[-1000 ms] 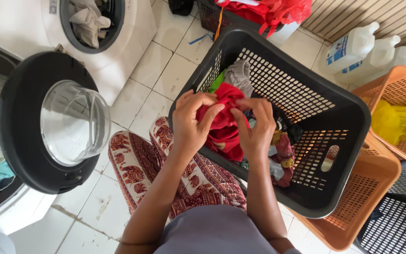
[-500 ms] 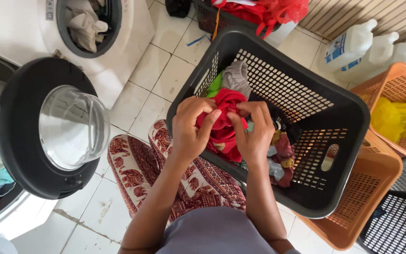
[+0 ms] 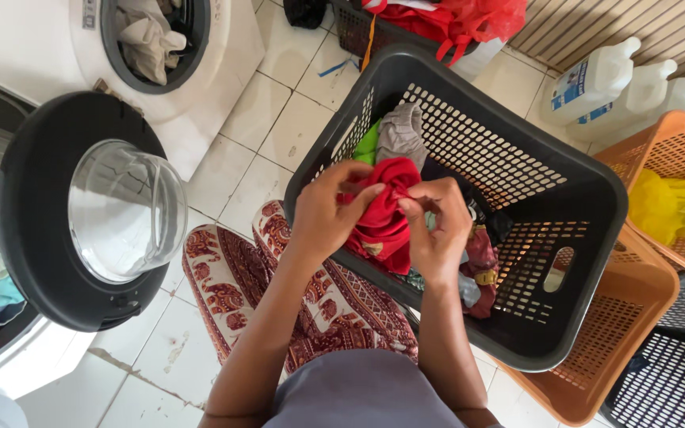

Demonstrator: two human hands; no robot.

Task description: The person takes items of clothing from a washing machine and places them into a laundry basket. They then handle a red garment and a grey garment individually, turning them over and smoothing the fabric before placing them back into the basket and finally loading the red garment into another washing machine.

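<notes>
Both hands, left hand (image 3: 331, 210) and right hand (image 3: 438, 230), pinch a red garment (image 3: 382, 218) in a closed grip over the dark laundry basket (image 3: 588, 182). Three white jugs (image 3: 596, 79) (one with a blue label) stand by the wall, beside two orange baskets (image 3: 636, 317); two front-loading washers (image 3: 223, 47) stand open.

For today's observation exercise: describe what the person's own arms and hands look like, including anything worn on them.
Both arms are bare from the upper arm down; no sleeves reach the forearms. The left hand and right hand wear no gloves, and no rings, watch or bracelets show. A grey-lilac top covers the torso.
</notes>
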